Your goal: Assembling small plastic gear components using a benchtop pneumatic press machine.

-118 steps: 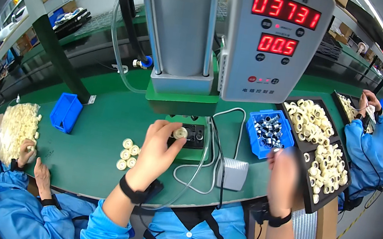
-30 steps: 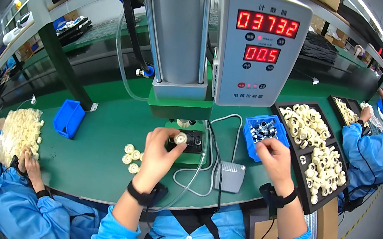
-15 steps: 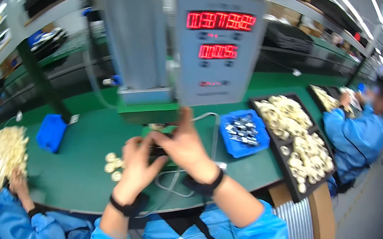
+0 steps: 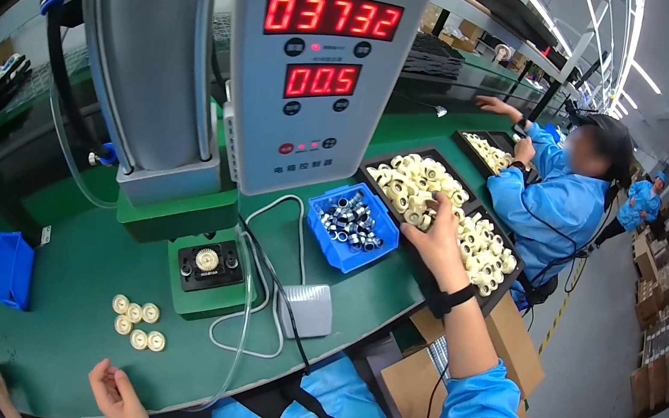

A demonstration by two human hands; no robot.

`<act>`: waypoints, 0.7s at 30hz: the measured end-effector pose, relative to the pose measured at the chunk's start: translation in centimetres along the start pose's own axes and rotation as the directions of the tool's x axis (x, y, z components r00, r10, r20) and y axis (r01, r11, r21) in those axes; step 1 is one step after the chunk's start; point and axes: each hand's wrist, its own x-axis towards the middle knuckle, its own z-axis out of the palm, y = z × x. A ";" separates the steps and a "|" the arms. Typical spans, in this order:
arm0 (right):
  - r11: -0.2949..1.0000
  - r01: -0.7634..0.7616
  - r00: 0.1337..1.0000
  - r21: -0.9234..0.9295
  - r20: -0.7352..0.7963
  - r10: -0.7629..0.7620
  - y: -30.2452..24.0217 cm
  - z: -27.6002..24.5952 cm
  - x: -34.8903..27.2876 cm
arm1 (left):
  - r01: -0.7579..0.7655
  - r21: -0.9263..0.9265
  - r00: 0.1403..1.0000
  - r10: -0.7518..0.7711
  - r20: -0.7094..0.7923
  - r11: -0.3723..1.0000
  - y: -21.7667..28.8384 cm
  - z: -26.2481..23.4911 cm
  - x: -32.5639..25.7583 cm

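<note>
My right hand point(image 4: 440, 240) reaches over the black tray point(image 4: 496, 300) of cream plastic gear-like parts point(image 4: 484, 247). Its thumb and fingers are apart among the parts, and nothing is plainly gripped. Close to the table's front edge, my left hand point(image 4: 120, 398) is empty, its fingers loosely bent and apart. Several cream gears point(image 4: 135, 313) lie in a small group on the green table beyond it. One cream gear point(image 4: 207, 259) sits in the black fixture point(image 4: 191, 274) on the green press base point(image 4: 208, 301), under the raised press head point(image 4: 178, 213).
A blue bin point(image 4: 375, 254) of small metal rings stands left of the tray. A grey counter box point(image 4: 309, 145) with red digits rises beside the press. Cables and a hose loop around a grey pedal-like block point(image 4: 308, 309). A co-worker point(image 4: 554, 216) sits at the right; another blue bin point(image 4: 12, 269) stands left.
Both hands have left the press fixture: my right hand moved right to the tray, my left hand back toward the table edge. The fixture and its gear are now uncovered. The view has shifted.
</note>
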 end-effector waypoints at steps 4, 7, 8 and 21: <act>0.593 -0.193 0.972 0.781 0.235 0.007 -1.6 -0.4 -1.8 | -0.103 0.187 0.994 0.094 0.057 0.977 -1.3 0.4 0.0; 0.171 -0.343 0.918 0.924 0.368 -0.147 -6.1 -1.3 -5.0 | -0.133 0.161 0.991 0.132 0.019 0.978 -0.9 0.9 -0.3; 0.076 -0.379 0.900 0.922 0.387 -0.202 -7.6 -0.9 -5.9 | -0.152 0.174 0.988 0.152 0.015 0.973 -1.1 0.7 -0.4; 0.484 -0.282 0.819 0.828 0.471 -0.329 -21.3 7.7 -10.0 | -0.205 0.192 0.979 0.203 0.028 0.960 0.7 0.3 -0.1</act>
